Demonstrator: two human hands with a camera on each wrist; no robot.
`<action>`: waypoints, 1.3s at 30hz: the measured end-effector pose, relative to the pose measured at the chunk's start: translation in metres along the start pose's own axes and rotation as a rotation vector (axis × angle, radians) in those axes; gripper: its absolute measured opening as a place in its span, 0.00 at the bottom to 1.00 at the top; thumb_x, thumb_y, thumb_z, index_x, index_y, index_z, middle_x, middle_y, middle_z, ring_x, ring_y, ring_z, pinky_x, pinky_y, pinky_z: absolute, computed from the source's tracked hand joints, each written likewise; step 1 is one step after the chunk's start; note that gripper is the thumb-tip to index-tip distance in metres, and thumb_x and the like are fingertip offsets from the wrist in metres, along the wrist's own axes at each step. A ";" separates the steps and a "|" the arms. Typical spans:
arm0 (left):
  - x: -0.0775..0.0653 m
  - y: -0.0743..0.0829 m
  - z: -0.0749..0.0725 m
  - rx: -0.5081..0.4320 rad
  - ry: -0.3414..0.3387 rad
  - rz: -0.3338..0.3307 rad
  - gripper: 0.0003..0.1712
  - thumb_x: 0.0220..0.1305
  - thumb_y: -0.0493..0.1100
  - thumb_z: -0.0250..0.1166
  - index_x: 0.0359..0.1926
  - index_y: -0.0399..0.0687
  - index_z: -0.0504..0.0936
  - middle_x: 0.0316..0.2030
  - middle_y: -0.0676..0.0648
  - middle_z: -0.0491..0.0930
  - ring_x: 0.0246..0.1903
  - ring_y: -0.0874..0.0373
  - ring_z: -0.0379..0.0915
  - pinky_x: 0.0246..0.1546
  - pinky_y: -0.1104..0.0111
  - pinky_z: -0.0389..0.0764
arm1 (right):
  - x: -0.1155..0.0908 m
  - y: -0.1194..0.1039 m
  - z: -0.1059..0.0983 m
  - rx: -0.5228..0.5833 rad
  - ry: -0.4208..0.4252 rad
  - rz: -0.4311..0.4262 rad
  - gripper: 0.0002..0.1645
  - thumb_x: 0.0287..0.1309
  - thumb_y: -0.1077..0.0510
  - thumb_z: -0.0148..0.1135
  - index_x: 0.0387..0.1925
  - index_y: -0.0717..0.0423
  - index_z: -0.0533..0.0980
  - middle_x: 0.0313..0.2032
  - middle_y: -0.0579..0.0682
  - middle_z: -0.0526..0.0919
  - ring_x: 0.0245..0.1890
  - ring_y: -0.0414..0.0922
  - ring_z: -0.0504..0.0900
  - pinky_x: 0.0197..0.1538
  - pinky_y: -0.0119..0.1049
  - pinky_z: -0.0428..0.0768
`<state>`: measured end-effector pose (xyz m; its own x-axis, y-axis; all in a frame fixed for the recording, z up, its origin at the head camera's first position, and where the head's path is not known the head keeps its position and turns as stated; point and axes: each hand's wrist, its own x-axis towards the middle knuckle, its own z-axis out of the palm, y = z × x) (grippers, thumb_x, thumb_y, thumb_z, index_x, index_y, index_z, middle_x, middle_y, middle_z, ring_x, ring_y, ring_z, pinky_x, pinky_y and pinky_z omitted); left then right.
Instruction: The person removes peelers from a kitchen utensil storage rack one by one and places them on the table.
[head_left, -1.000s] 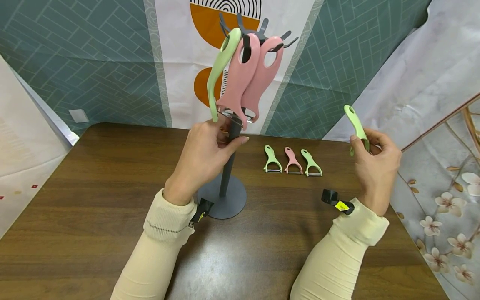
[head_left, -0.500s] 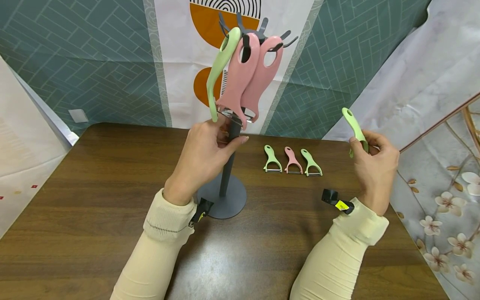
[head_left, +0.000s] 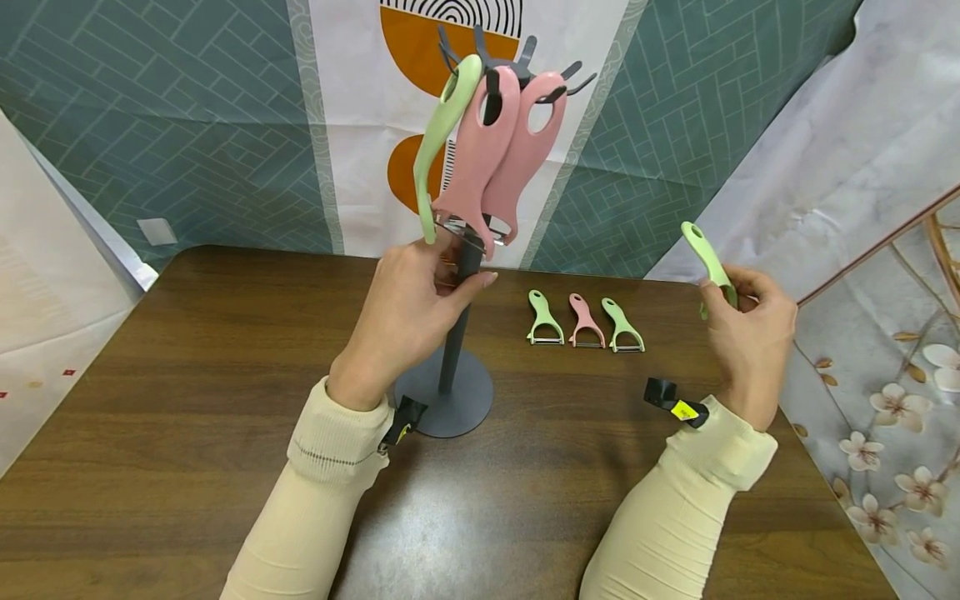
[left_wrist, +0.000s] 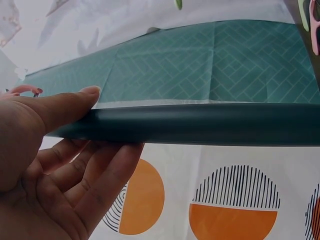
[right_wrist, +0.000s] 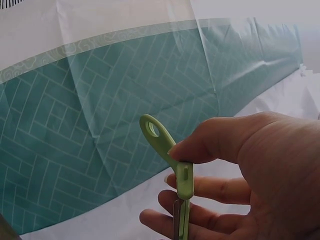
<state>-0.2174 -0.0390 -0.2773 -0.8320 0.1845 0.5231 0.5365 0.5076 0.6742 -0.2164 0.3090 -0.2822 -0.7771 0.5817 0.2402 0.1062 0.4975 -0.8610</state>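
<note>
My left hand (head_left: 412, 304) grips the dark post of a hook stand (head_left: 454, 354), thumb on one side and fingers round the other, as the left wrist view also shows. From the stand's hooks hang a green peeler (head_left: 444, 133) and two pink ones, the front pink peeler (head_left: 480, 154) and a pink peeler (head_left: 528, 158) behind it. Out to the right, my right hand (head_left: 753, 333) holds another green peeler (head_left: 708, 254) above the table. In the right wrist view, thumb and fingers pinch this peeler (right_wrist: 162, 142) near its blade end, the holed handle pointing up.
On the wooden table (head_left: 187, 417) right of the stand lie a green peeler (head_left: 543, 317), a pink peeler (head_left: 584, 319) and a second green peeler (head_left: 622, 325) in a row. A patterned cloth (head_left: 225, 125) hangs behind. Floral fabric (head_left: 885, 433) borders the right side.
My right hand has shifted slightly down and left with the green peeler in it. The left hand, the stand and the hanging peelers have stayed where they were.
</note>
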 end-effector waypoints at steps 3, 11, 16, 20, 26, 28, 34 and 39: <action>0.000 0.000 0.000 -0.001 0.000 0.000 0.14 0.64 0.47 0.74 0.44 0.45 0.82 0.36 0.48 0.88 0.32 0.60 0.86 0.39 0.63 0.83 | 0.000 0.000 0.000 0.005 -0.005 0.003 0.19 0.63 0.50 0.65 0.55 0.47 0.81 0.37 0.35 0.77 0.31 0.29 0.77 0.32 0.20 0.73; 0.000 0.000 0.001 0.003 0.008 0.011 0.13 0.63 0.46 0.74 0.43 0.45 0.81 0.34 0.48 0.88 0.31 0.60 0.85 0.37 0.64 0.81 | 0.001 0.002 0.001 -0.013 0.001 0.001 0.19 0.63 0.51 0.65 0.55 0.48 0.81 0.37 0.34 0.77 0.32 0.29 0.77 0.32 0.20 0.74; 0.000 -0.001 0.001 0.011 0.008 0.012 0.14 0.64 0.47 0.73 0.43 0.45 0.81 0.34 0.48 0.87 0.31 0.60 0.84 0.37 0.64 0.81 | 0.002 0.005 0.001 -0.047 0.008 -0.007 0.20 0.63 0.50 0.63 0.55 0.48 0.82 0.37 0.33 0.76 0.34 0.31 0.76 0.34 0.21 0.73; 0.000 -0.001 0.001 0.012 0.010 0.013 0.14 0.64 0.47 0.73 0.43 0.45 0.81 0.34 0.48 0.88 0.31 0.60 0.84 0.37 0.64 0.82 | 0.002 0.005 0.001 -0.057 0.006 -0.005 0.20 0.63 0.50 0.63 0.55 0.48 0.82 0.37 0.33 0.76 0.34 0.31 0.76 0.34 0.22 0.72; -0.001 -0.001 0.001 0.024 0.018 0.022 0.13 0.64 0.47 0.73 0.41 0.46 0.81 0.31 0.49 0.87 0.29 0.60 0.83 0.36 0.65 0.80 | 0.003 0.005 0.001 -0.045 0.000 0.010 0.20 0.63 0.50 0.64 0.56 0.48 0.82 0.37 0.33 0.76 0.34 0.30 0.76 0.33 0.21 0.73; -0.001 0.000 0.002 0.026 0.020 0.024 0.12 0.64 0.47 0.73 0.40 0.46 0.81 0.30 0.49 0.86 0.28 0.60 0.82 0.35 0.65 0.79 | 0.004 0.005 0.001 -0.051 0.000 0.012 0.20 0.63 0.50 0.64 0.56 0.48 0.82 0.37 0.32 0.76 0.35 0.30 0.76 0.34 0.21 0.73; -0.001 0.000 0.002 0.022 0.019 0.022 0.12 0.63 0.46 0.74 0.40 0.45 0.81 0.30 0.49 0.86 0.28 0.60 0.82 0.35 0.65 0.78 | 0.006 0.008 0.001 -0.059 -0.015 0.013 0.22 0.63 0.52 0.64 0.57 0.51 0.81 0.36 0.32 0.76 0.34 0.30 0.75 0.33 0.20 0.73; -0.001 0.000 0.002 0.026 0.021 0.023 0.12 0.63 0.46 0.74 0.40 0.45 0.81 0.30 0.49 0.86 0.29 0.60 0.82 0.35 0.65 0.79 | 0.008 0.009 0.002 -0.065 -0.028 0.014 0.22 0.63 0.52 0.63 0.58 0.52 0.81 0.36 0.32 0.76 0.33 0.30 0.75 0.33 0.20 0.73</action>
<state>-0.2171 -0.0370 -0.2786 -0.8163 0.1786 0.5494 0.5513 0.5248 0.6485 -0.2226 0.3173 -0.2891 -0.7920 0.5715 0.2147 0.1570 0.5304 -0.8331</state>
